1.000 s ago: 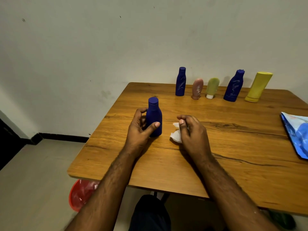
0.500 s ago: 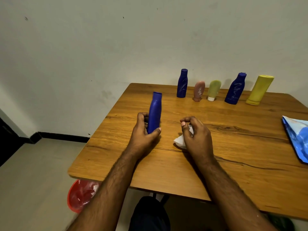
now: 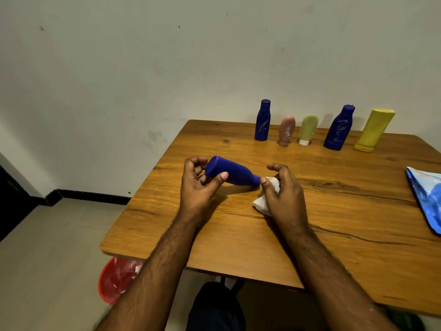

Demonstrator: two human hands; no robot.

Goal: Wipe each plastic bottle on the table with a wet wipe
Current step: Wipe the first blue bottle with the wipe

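Note:
My left hand (image 3: 196,187) grips a small blue plastic bottle (image 3: 232,172) by its base and holds it tipped on its side above the wooden table (image 3: 310,223), cap pointing right. My right hand (image 3: 285,192) holds a white wet wipe (image 3: 267,198), and the wipe touches the bottle's cap. At the table's far edge stand a blue bottle (image 3: 262,120), a pink tube (image 3: 286,131), a green tube (image 3: 307,130), a larger blue bottle (image 3: 338,127) and a yellow bottle (image 3: 374,130).
A blue wet-wipe pack (image 3: 427,197) lies at the table's right edge. A red bin (image 3: 114,280) with crumpled wipes sits on the floor under the table's near left corner. The wall stands right behind the row of bottles.
My left hand has lifted the blue bottle from upright and tipped it sideways, cap to the right. My right hand has raised the wipe off the table to the cap.

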